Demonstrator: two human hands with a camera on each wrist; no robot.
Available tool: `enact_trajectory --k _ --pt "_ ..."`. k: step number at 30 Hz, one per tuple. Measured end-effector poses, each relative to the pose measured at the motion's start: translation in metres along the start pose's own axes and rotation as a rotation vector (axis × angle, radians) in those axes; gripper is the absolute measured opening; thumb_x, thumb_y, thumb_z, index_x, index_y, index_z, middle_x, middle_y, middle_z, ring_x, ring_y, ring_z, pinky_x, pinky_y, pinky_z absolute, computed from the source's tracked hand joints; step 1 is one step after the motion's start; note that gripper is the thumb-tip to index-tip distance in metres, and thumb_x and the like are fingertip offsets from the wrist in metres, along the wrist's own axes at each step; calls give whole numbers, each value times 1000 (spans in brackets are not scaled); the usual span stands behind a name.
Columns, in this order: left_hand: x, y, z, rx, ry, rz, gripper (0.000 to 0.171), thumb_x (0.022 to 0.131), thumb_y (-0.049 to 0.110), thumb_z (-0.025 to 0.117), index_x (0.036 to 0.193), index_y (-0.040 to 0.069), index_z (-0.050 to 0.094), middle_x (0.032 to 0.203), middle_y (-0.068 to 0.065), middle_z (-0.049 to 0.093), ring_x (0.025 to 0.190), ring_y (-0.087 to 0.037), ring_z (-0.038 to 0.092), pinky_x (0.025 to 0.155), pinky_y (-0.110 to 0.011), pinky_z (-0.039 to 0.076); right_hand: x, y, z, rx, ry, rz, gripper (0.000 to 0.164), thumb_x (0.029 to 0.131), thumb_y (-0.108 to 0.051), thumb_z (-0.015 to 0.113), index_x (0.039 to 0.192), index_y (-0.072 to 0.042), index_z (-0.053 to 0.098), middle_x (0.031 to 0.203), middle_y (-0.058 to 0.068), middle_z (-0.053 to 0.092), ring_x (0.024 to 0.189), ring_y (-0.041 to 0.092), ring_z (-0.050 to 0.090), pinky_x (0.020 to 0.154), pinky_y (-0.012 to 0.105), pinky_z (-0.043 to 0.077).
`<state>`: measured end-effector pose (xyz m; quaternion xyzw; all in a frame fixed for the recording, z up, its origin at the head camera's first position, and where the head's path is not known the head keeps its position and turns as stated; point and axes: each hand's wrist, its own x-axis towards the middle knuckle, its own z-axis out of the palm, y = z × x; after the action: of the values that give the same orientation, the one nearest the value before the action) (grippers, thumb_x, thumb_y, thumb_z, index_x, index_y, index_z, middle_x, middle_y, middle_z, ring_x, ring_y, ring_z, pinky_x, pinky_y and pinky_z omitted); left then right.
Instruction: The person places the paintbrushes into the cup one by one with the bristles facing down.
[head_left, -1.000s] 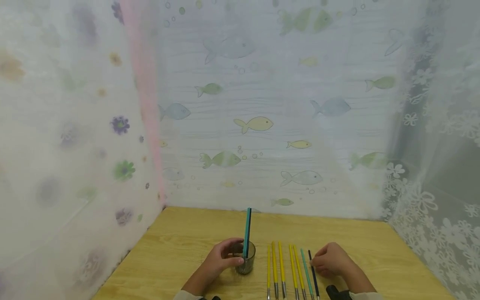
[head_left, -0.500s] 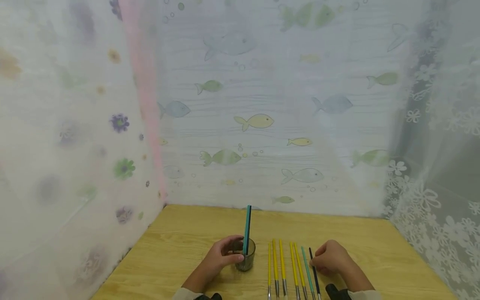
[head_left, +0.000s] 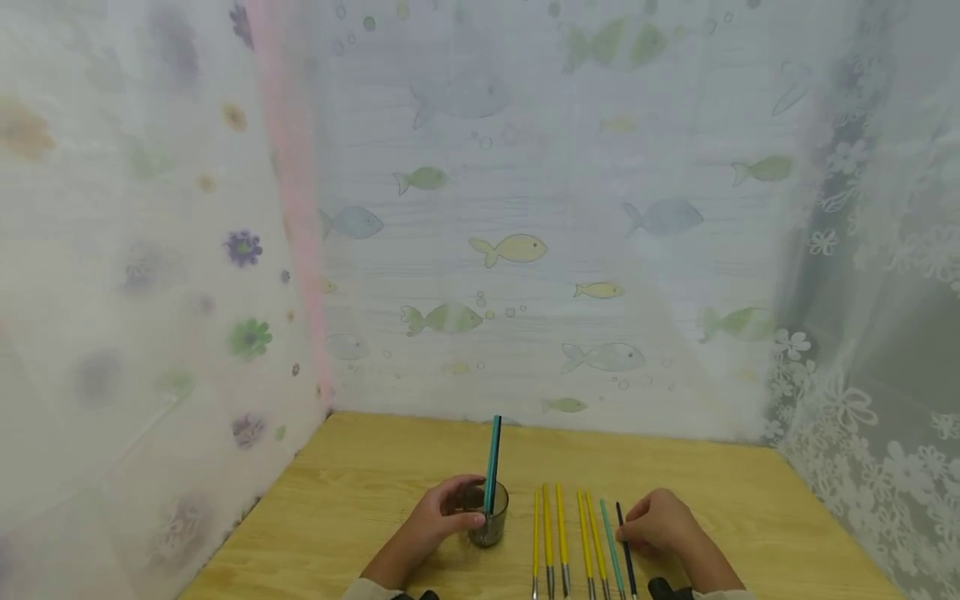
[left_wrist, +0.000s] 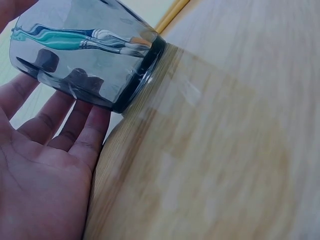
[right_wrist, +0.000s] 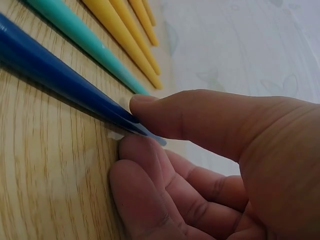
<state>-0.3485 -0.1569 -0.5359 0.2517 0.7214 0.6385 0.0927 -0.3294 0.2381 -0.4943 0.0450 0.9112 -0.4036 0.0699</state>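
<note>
My left hand (head_left: 431, 517) holds a smoky clear glass (head_left: 495, 533), thumb on the near side and fingers round the far side. Teal and dark paintbrushes (head_left: 492, 467) lean upright in it; through the glass, the left wrist view shows their bristles (left_wrist: 134, 50) pointing down. On the right, my right hand (head_left: 663, 523) pinches a dark blue paintbrush (right_wrist: 55, 77) near the handle's tip between thumb (right_wrist: 165, 112) and forefinger, the other fingers curled beneath. That brush lies along the table, its bristle end toward me. A teal paintbrush (head_left: 612, 546) lies just left of it.
Several yellow paintbrushes (head_left: 563, 533) lie in a row between the glass and the teal brush, handles pointing away. The wooden table (head_left: 405, 450) ends at a fish-printed curtain (head_left: 517, 333); a flowered curtain (head_left: 187, 375) hangs left, a lacy one (head_left: 847, 433) right.
My right fingertips have edged slightly left onto the dark blue handle. The left hand and the glass stay where they were; the head view tilts a little.
</note>
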Motion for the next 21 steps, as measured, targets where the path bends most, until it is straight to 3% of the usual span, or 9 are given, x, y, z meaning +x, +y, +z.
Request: enact_trajectory --k 9,21 --pt "1 -1 0 -33 -23 -8 54 103 21 65 154 13 47 147 -17 58 130 -27 60 100 -36 55 4 3 -3 -3 -15 40 21 77 -11 87 91 -1 74 84 7 71 72 17 68 64 31 59" --pt "1 -4 -2 -24 -29 -17 54 104 22 65 154 16 48 146 -15 58 130 -28 60 101 -39 55 4 3 4 -44 12 26 9 78 -11 79 82 -5 73 76 6 68 65 17 65 59 29 57"
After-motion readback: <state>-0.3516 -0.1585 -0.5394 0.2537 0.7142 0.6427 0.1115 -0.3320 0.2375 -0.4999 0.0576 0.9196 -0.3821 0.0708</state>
